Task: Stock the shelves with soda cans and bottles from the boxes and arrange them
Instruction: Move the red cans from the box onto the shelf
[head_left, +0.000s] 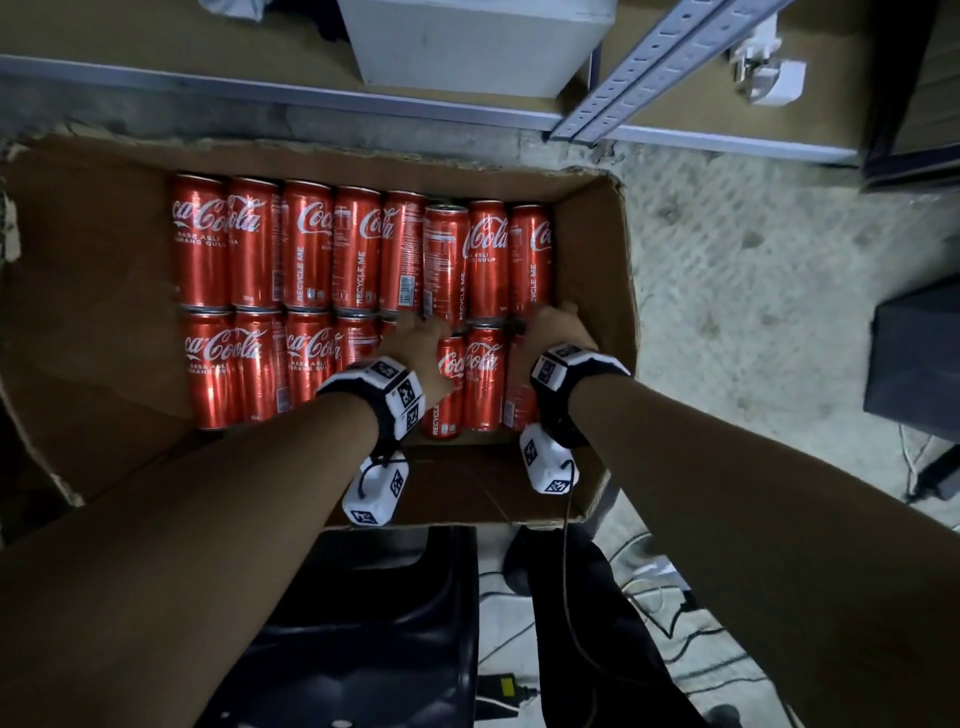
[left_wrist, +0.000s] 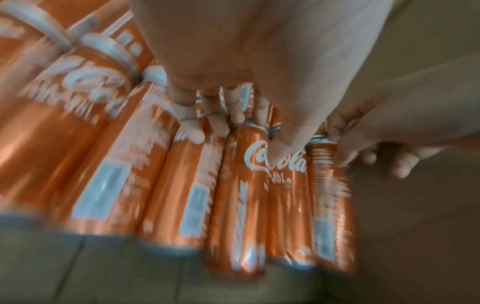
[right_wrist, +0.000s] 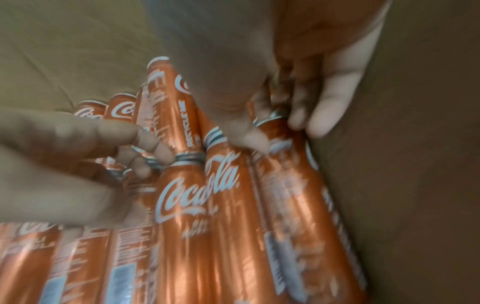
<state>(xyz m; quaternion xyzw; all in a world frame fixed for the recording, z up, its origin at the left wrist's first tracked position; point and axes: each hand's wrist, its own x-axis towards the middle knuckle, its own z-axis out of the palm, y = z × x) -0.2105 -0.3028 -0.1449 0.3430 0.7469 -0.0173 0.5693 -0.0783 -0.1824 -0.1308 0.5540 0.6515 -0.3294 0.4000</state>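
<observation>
Crowding cans (head_left: 332, 306), box wall (head_left: 592, 270) beside right hand (head_left: 556, 330) (grip seemingly partial)

floor: bare grey concrete (head_left: 727, 270), stained and pitted. a perforated metal upright (head_left: 660, 67) and a grey metal rail (head_left: 260, 91) run along the far side. black cables (head_left: 670, 618) lie nearby. lighting dim.

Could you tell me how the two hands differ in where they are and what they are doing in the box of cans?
The left hand reaches into the middle of the near row of cans; the right hand works at the row's end, against the box wall. The left hand's fingers spread over several can tops; the right hand's fingers curl round the top of one can. Both reach down where the two rows meet, and both wrists wear cameras.
</observation>
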